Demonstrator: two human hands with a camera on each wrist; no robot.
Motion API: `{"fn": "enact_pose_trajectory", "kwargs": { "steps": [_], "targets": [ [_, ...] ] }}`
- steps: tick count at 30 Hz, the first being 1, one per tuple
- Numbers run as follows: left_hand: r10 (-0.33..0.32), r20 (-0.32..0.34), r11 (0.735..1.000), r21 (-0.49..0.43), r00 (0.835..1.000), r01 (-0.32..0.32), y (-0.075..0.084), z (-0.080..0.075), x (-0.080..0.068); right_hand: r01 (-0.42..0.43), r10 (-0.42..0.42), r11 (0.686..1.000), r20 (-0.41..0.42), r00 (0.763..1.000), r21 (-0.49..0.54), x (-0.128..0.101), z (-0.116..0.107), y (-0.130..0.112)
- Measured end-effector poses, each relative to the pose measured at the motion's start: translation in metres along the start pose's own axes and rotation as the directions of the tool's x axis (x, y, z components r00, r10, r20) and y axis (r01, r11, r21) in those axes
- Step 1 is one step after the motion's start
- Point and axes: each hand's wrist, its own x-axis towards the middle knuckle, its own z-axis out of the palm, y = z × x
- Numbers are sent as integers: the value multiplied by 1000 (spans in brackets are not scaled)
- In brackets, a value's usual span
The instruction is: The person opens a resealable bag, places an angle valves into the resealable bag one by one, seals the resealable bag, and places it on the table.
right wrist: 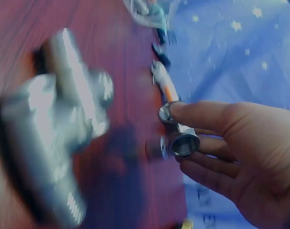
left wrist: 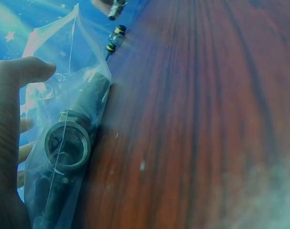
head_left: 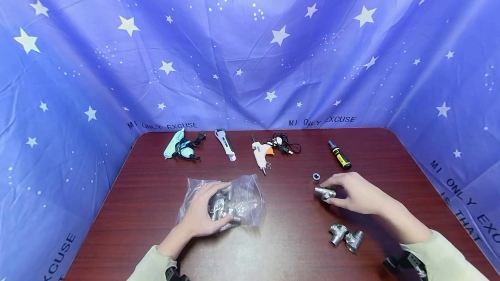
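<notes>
A clear zip bag (head_left: 254, 198) of metal pipe fittings (left wrist: 68, 143) lies at the left of the table. My left hand (head_left: 205, 214) rests over it, thumb and fingers spread in a loose arch around the fittings. At the right, my right hand (head_left: 357, 194) pinches a shiny metal pipe tee (head_left: 325, 193) between thumb and fingers, close over the table. Its round openings show in the right wrist view. Just beyond it stands a small round metal fitting (head_left: 316, 177). Nearer me lie a metal elbow (head_left: 337, 233) and another tee (head_left: 354, 240), side by side.
Along the table's back lie a mint glue gun (head_left: 174, 144) with a black cord, a utility knife (head_left: 225, 145), a white glue gun (head_left: 261, 155) with its cord, and a yellow-black screwdriver (head_left: 340, 156). Blue starry curtains (head_left: 234, 55) enclose the table.
</notes>
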Motion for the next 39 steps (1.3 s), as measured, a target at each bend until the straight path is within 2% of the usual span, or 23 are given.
{"fn": "enact_pose_trajectory", "kwargs": {
  "steps": [7, 20, 29, 39],
  "targets": [
    [0, -3, 1000, 10, 1000, 0, 0, 0, -1, -64, 64, 998, -19, 998, 21, 33, 11, -23],
    [6, -10, 1000, -3, 1000, -6, -1, -1, -1, 72, -70, 990, -24, 997, 121, 99, 56, -74],
    [-7, 3, 1000, -12, 1000, 7, -1, 0, -2, 132, -134, 982, 3, 991, 137, 121, 87, -97],
    [10, -3, 1000, -1, 1000, -10, -4, 3, 0, 118, -117, 983, -14, 993, 143, 135, 110, -111]
  ]
}}
